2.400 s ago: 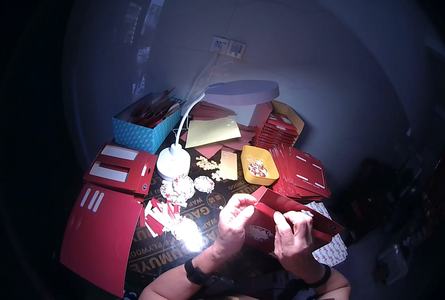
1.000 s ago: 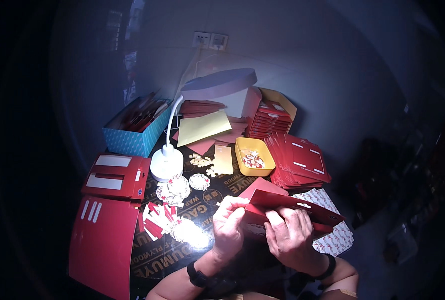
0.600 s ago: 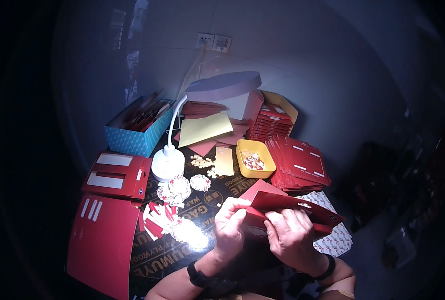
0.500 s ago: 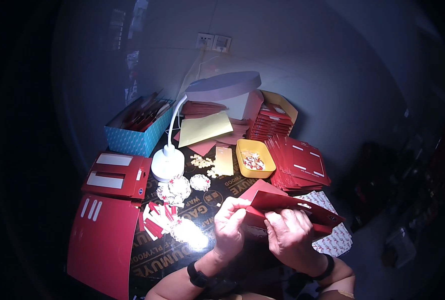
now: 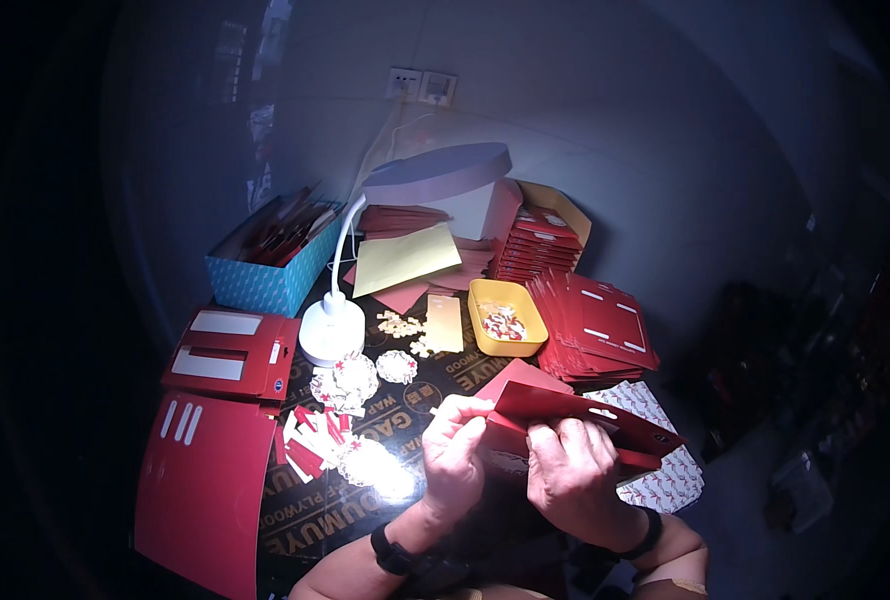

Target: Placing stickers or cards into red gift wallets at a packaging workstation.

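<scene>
A red folded cardboard sleeve [image 5: 605, 425], tilted and partly spread along one long side, is between my two hands. My left hand [image 5: 455, 460] pinches its left end, thumb against the fingers. My right hand [image 5: 573, 478] has its fingers curled over the near panel, closed on the card. The sleeve's inside is mostly hidden from view. Just under and beyond it, a pink-red card edge [image 5: 525, 378] shows. A stack of white sheets with a small red pattern [image 5: 655, 408] lies to the right, partly behind the sleeve.
A white desk lamp [image 5: 333, 330] lights the dark printed board. Flat red cards [image 5: 205, 490], red and white strips [image 5: 310, 440] and crumpled patterned balls [image 5: 350, 380] lie left. Beyond stand a yellow tray [image 5: 480, 330], stacked red cards [image 5: 605, 325] and a blue box [image 5: 255, 285].
The whole view has shifted slightly. Both hands keep their hold on the red sleeve, with the right fingers moved a little along its panel.
</scene>
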Motion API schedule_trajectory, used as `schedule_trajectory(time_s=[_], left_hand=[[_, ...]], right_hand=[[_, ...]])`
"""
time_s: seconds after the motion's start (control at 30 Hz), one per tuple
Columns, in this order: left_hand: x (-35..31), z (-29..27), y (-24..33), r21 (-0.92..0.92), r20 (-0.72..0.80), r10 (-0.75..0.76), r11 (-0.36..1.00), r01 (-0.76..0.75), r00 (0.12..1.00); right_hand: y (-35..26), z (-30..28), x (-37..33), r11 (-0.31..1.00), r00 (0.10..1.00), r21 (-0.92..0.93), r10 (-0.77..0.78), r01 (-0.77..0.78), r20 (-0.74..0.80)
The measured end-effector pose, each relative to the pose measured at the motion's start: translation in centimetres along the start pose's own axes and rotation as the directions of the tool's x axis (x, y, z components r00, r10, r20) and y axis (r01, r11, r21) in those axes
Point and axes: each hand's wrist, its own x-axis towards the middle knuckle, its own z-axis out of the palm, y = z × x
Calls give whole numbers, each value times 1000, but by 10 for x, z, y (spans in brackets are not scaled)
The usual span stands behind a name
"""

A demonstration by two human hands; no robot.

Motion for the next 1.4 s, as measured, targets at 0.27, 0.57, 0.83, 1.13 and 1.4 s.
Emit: schedule_trajectory(time_s=[0.27, 0.57, 0.83, 1.13, 1.4], left_hand=[[-1, 0, 3, -124, -14, -108, 987, 106, 994], [1, -3, -3, -228, -12, -192, 956, 184, 981], [7, 3, 16, -477, 109, -195, 850, 223, 975], [8, 2, 15, -426, 92, -240, 868, 256, 966], [9, 6, 18, -318, 38, -272, 909, 270, 962]], right_hand=[[-2, -3, 2, 999, 998, 26, 42, -43, 38], [0, -5, 7, 997, 999, 69, 22, -24, 27], [0, -4, 7, 998, 997, 27, 51, -53, 60], [-1, -5, 6, 999, 995, 20, 46, -48, 89], [1, -4, -5, 999, 1000, -29, 14, -13, 20]])
